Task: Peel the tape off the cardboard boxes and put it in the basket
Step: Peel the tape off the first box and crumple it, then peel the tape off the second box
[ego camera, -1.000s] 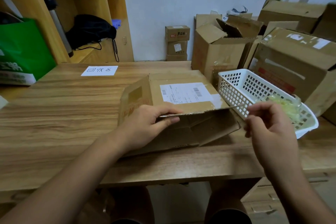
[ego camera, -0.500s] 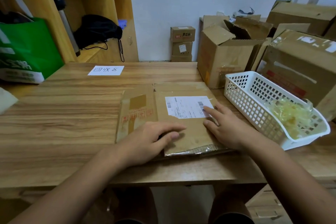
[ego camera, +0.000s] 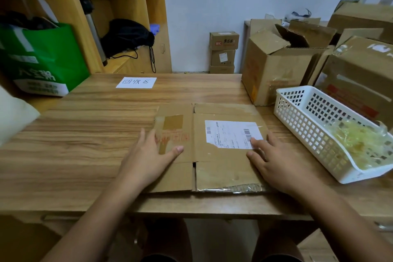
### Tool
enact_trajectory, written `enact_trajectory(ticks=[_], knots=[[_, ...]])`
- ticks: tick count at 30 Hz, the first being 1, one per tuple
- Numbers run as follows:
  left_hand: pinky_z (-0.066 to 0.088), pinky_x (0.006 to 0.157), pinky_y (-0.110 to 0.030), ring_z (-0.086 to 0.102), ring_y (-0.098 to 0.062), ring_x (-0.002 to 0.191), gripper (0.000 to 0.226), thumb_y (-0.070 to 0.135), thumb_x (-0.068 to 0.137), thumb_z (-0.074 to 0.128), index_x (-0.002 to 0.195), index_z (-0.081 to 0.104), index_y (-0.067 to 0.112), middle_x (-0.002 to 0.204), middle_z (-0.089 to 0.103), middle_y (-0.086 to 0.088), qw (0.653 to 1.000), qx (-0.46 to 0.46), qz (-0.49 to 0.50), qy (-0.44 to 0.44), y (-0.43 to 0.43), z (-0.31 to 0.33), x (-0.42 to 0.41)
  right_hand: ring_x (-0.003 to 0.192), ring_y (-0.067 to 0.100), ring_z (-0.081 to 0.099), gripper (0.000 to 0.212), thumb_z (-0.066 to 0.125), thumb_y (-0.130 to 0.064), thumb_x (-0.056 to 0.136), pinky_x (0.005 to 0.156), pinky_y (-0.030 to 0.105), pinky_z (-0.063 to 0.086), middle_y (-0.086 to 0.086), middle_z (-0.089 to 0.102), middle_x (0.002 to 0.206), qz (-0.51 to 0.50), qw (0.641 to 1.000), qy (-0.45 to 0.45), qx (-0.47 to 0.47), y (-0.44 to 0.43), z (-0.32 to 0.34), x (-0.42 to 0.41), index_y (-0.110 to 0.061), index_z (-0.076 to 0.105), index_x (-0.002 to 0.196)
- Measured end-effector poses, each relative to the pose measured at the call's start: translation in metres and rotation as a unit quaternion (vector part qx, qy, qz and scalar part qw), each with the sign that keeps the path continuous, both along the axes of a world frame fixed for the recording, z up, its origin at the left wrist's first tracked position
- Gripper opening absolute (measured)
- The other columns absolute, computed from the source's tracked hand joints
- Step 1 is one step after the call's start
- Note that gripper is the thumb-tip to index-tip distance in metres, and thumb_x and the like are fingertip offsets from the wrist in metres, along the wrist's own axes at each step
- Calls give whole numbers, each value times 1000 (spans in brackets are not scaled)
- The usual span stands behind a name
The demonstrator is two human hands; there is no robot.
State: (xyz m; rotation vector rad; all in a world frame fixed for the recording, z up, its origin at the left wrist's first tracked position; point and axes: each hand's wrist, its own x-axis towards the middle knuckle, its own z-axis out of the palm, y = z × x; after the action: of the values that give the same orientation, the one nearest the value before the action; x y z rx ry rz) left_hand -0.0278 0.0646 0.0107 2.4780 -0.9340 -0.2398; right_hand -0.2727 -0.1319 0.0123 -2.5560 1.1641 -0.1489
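We note the box, raised a second ago, now lies flat on the table. The basket just right holds peeled tape. Left hand and right hand press the box, fingers straight, gripping nothing.

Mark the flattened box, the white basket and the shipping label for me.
flattened box [ego camera: 221, 174]: head view, bare cardboard of its near flap.
white basket [ego camera: 308, 134]: head view, its near lattice wall.
shipping label [ego camera: 231, 134]: head view, middle of the white paper.
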Motion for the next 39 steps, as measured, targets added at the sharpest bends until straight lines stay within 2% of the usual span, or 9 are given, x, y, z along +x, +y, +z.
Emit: enact_trajectory(ticks=[3,8,10,15,18,21,25,30,39], knots=[[44,108,-42,50,-18,135,93,67,74,76,150,37,31,153,46,5,994,-95,-8,52,-4,4,0,132,26,47,50,46,-58,98,104,38,41,2,42,141,-15,999,-50,-6,5,-3,0,-29,52,138],[38,99,-18,51,-3,118,84,34,67,93,140,53,25,144,44,9,976,-198,-11,89,-6,13,-7,149,23,32,60,47,-60,97,117,37,31,0,23,166,-12,997,-76,7,10,-5,-7,-39,39,153],[36,99,-16,50,-4,119,81,32,66,94,137,57,26,143,41,11,974,-208,-14,86,-5,16,-9,150,21,32,62,53,-57,96,119,38,29,-2,25,167,-18,995,-100,5,12,-3,-9,-37,40,153],[34,118,-35,40,-14,139,71,37,70,91,134,62,28,152,37,9,982,-185,-21,38,1,28,-13,146,23,39,64,72,-45,89,118,42,32,-1,34,164,-49,988,-146,1,21,4,-9,-28,52,147],[25,114,-23,34,-13,142,69,40,72,89,135,61,34,156,34,10,987,-159,-29,-5,12,33,-7,144,28,38,61,75,-45,87,116,44,30,-7,34,163,-58,987,-152,-5,29,9,-5,-33,56,143],[21,104,-14,32,-13,143,68,38,74,88,136,62,34,158,34,8,988,-145,-26,-36,27,38,7,142,31,34,50,75,-41,88,113,37,25,-10,38,160,-51,984,-171,-21,38,15,10,-34,63,136],[22,109,-23,29,-14,144,68,39,75,86,138,58,38,160,32,10,989,-131,-2,-67,51,53,39,139,34,34,40,74,-29,91,103,22,20,-6,41,159,-10,980,-199,-22,46,23,49,-27,68,130],[28,118,-47,28,-17,147,71,43,78,83,143,54,38,162,29,11,991,-100,33,-78,76,75,93,137,32,29,42,65,-34,97,109,30,19,-8,32,164,35,981,-188,-29,55,35,119,-30,61,139],[28,121,-50,28,-21,149,69,48,83,78,146,51,36,165,25,6,997,-30,29,-57,98,73,205,138,36,26,34,60,-31,100,111,33,22,5,33,164,78,980,-183,6,72,28,236,-23,65,132]])
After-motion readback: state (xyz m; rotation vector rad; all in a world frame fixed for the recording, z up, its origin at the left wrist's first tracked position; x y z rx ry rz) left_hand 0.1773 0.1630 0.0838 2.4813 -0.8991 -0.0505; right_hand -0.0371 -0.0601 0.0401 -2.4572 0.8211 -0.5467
